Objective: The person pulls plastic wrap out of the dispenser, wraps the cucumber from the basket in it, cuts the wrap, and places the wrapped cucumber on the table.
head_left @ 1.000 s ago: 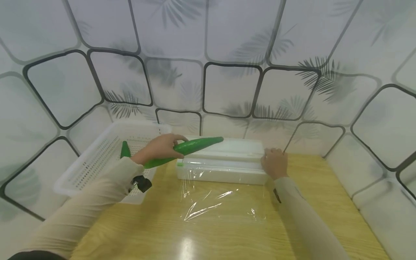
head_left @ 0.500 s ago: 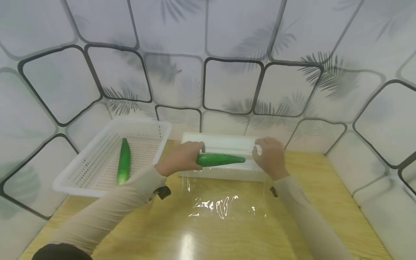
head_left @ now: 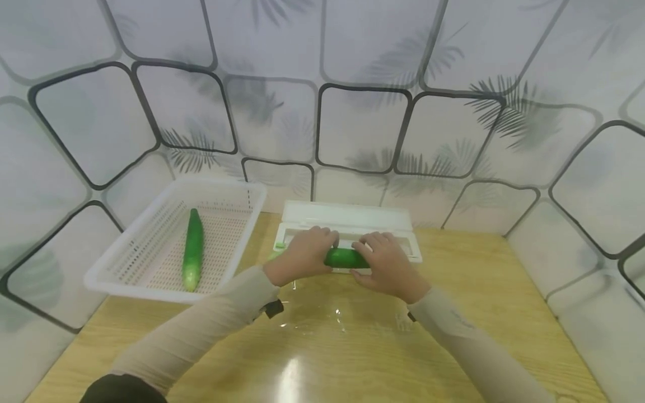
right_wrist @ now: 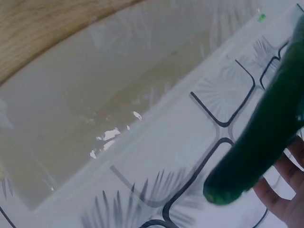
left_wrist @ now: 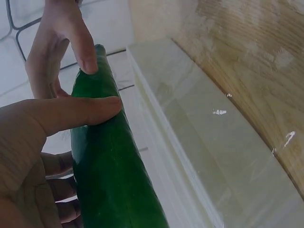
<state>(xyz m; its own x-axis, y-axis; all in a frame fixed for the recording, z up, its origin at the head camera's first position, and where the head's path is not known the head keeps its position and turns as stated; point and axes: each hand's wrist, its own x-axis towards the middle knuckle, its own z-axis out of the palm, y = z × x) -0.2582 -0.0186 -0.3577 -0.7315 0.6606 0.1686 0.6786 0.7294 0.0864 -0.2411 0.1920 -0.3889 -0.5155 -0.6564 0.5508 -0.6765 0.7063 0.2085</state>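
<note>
Overhead: both hands [head_left: 302, 257] [head_left: 385, 268] clasp cucumber [head_left: 345, 258] | left wrist: fingers [left_wrist: 76, 111] curl round it

A white perforated basket [head_left: 151, 246] on the wooden surface [head_left: 478, 313] holds another cucumber [head_left: 192, 249]; patterned panels [head_left: 363, 129] stand behind.

I see both arms in long, close-fitting beige sleeves that end at the wrists, leaving the left hand [head_left: 302, 256] and right hand [head_left: 385, 268] bare. A small black device is strapped under each wrist. Something dark shows at the frame's 7 o'clock edge.
</note>
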